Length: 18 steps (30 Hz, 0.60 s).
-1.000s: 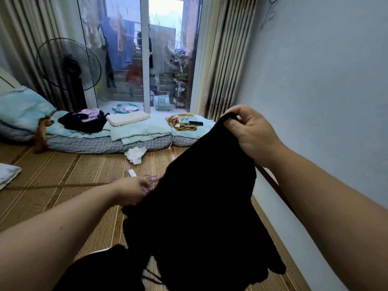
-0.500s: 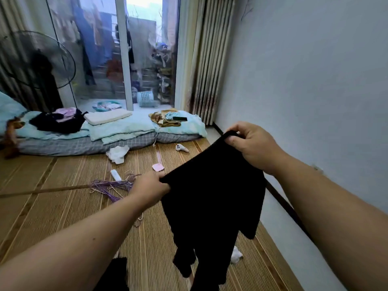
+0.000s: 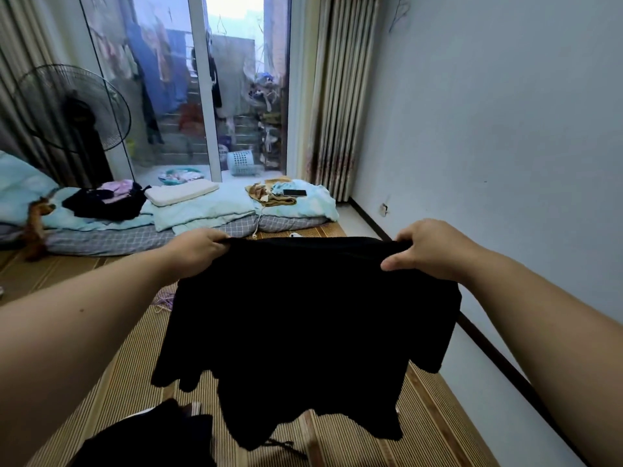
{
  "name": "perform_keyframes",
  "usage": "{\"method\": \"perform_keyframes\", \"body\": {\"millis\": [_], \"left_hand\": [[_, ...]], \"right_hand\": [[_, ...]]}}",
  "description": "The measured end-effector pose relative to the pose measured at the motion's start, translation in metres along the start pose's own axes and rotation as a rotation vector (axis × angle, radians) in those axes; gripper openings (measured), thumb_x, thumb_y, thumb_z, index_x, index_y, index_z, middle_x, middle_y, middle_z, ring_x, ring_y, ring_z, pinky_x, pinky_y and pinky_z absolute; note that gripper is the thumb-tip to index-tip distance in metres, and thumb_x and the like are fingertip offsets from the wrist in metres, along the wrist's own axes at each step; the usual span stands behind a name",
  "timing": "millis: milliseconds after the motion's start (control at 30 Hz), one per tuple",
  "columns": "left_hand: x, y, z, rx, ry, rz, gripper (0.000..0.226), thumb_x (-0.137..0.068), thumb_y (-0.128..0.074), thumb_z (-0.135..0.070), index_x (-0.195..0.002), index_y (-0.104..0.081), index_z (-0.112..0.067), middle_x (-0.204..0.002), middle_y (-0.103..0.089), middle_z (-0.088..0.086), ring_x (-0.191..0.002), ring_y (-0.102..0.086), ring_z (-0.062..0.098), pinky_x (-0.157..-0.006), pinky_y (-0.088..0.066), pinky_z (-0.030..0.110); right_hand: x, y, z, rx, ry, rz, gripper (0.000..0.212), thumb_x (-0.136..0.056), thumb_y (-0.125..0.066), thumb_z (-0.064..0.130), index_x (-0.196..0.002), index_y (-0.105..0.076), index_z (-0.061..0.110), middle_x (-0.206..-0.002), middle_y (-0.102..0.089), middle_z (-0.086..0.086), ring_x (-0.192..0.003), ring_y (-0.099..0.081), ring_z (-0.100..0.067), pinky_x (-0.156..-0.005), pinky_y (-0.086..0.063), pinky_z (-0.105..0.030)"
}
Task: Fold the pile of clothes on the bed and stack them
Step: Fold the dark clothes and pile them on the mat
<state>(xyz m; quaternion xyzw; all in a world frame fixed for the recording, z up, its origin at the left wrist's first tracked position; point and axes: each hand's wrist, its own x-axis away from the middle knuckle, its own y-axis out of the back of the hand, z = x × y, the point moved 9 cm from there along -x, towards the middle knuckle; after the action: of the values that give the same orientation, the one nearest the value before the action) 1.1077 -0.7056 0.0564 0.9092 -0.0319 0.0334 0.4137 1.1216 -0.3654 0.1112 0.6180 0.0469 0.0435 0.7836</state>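
Note:
A black garment (image 3: 303, 325) hangs spread out in front of me above the woven mat. My left hand (image 3: 199, 252) grips its top edge at the left corner, and my right hand (image 3: 428, 252) grips the top edge at the right corner. The cloth is stretched level between both hands and its lower part dangles unevenly. Another dark piece of clothing (image 3: 151, 439) lies on the mat near my body at the bottom left. A heap of black and pink clothes (image 3: 108, 200) sits on the bedding far left.
A low mattress (image 3: 141, 237) with pale blue bedding, a white pillow (image 3: 182, 195) and a phone (image 3: 294, 193) runs across the room ahead. A standing fan (image 3: 74, 109) is at the left, a glass door behind. A white wall (image 3: 505, 146) closes the right side.
My left hand rose and moved away from the right, and the bunched black garment now hangs spread flat between both hands at equal height.

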Motion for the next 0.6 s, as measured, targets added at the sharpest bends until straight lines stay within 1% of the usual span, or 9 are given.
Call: {"method": "perform_keyframes", "body": {"millis": [67, 133, 167, 267, 333, 400, 467, 533, 600], "left_hand": [[0.001, 0.003, -0.005, -0.012, 0.039, -0.051, 0.022, -0.098, -0.047, -0.012, -0.096, -0.063, 0.003, -0.094, -0.063, 0.025, -0.08, -0.057, 0.03, -0.067, -0.035, 0.033], [0.004, 0.0, -0.014, 0.02, 0.102, -0.1, 0.023, -0.096, -0.046, -0.009, -0.094, -0.062, 0.007, -0.1, -0.063, 0.027, -0.094, -0.06, 0.037, -0.071, -0.04, 0.036], [0.006, -0.003, -0.021, 0.038, 0.122, -0.118, 0.021, -0.094, -0.046, -0.008, -0.089, -0.062, 0.005, -0.096, -0.062, 0.027, -0.092, -0.06, 0.036, -0.07, -0.04, 0.036], [0.014, -0.027, -0.033, 0.447, 0.251, -0.04, 0.017, -0.089, -0.05, -0.007, -0.072, -0.051, -0.01, -0.065, -0.051, 0.012, -0.057, -0.052, 0.024, -0.055, -0.036, 0.03], [0.02, -0.044, -0.051, 0.66, 0.27, 0.048, 0.019, -0.09, -0.05, -0.006, -0.071, -0.052, -0.01, -0.052, -0.05, 0.005, -0.045, -0.05, 0.019, -0.048, -0.043, 0.022], [0.029, -0.058, -0.071, 0.742, 0.245, 0.136, 0.021, -0.092, -0.049, -0.01, -0.071, -0.05, -0.01, -0.044, -0.045, 0.002, -0.038, -0.047, 0.015, -0.046, -0.048, 0.021], [0.034, -0.064, -0.087, 0.769, 0.203, 0.177, 0.024, -0.093, -0.046, -0.012, -0.069, -0.045, -0.012, -0.039, -0.038, -0.001, -0.031, -0.04, 0.012, -0.049, -0.048, 0.022], [0.038, -0.064, -0.097, 0.778, 0.174, 0.211, 0.025, -0.096, -0.045, -0.017, -0.071, -0.044, -0.015, -0.039, -0.038, -0.003, -0.03, -0.037, 0.01, -0.047, -0.044, 0.021], [0.045, -0.061, -0.103, 0.771, 0.142, 0.259, 0.024, -0.098, -0.045, -0.025, -0.076, -0.049, -0.016, -0.046, -0.046, -0.003, -0.039, -0.043, 0.009, -0.043, -0.043, 0.019]], "right_hand": [[0.0, -0.007, -0.003, -0.155, -0.103, -0.042, 0.036, -0.075, -0.074, 0.047, -0.067, -0.058, 0.016, -0.066, -0.057, 0.003, -0.065, -0.055, -0.015, -0.052, -0.033, -0.026], [0.001, -0.024, -0.001, -0.488, -0.219, -0.075, 0.025, -0.079, -0.073, 0.036, -0.076, -0.063, 0.013, -0.073, -0.065, -0.004, -0.066, -0.06, -0.018, -0.057, -0.044, -0.028], [0.002, -0.037, 0.004, -0.66, -0.269, -0.073, 0.019, -0.08, -0.072, 0.03, -0.082, -0.065, 0.013, -0.08, -0.069, -0.008, -0.071, -0.065, -0.022, -0.065, -0.052, -0.031], [0.002, -0.069, 0.032, -1.027, -0.317, -0.007, 0.007, -0.086, -0.067, 0.015, -0.092, -0.065, 0.016, -0.095, -0.072, -0.014, -0.084, -0.07, -0.029, -0.08, -0.058, -0.044], [0.003, -0.084, 0.055, -1.211, -0.303, 0.057, 0.005, -0.091, -0.061, 0.014, -0.093, -0.064, 0.017, -0.094, -0.07, -0.01, -0.077, -0.069, -0.024, -0.065, -0.059, -0.035], [0.005, -0.091, 0.075, -1.309, -0.277, 0.07, 0.01, -0.096, -0.055, 0.019, -0.091, -0.063, 0.019, -0.085, -0.067, -0.002, -0.066, -0.062, -0.014, -0.05, -0.048, -0.023], [0.009, -0.092, 0.092, -1.339, -0.229, 0.082, 0.015, -0.098, -0.052, 0.026, -0.099, -0.066, 0.021, -0.091, -0.07, -0.001, -0.072, -0.063, -0.012, -0.054, -0.046, -0.023], [0.014, -0.089, 0.107, -1.397, -0.129, 0.137, 0.022, -0.098, -0.052, 0.029, -0.115, -0.063, 0.021, -0.107, -0.071, -0.004, -0.085, -0.067, -0.017, -0.062, -0.054, -0.027], [0.02, -0.079, 0.121, -1.466, 0.016, 0.208, 0.026, -0.093, -0.06, 0.019, -0.118, -0.061, 0.015, -0.108, -0.07, -0.011, -0.094, -0.069, -0.024, -0.075, -0.058, -0.037]]}}
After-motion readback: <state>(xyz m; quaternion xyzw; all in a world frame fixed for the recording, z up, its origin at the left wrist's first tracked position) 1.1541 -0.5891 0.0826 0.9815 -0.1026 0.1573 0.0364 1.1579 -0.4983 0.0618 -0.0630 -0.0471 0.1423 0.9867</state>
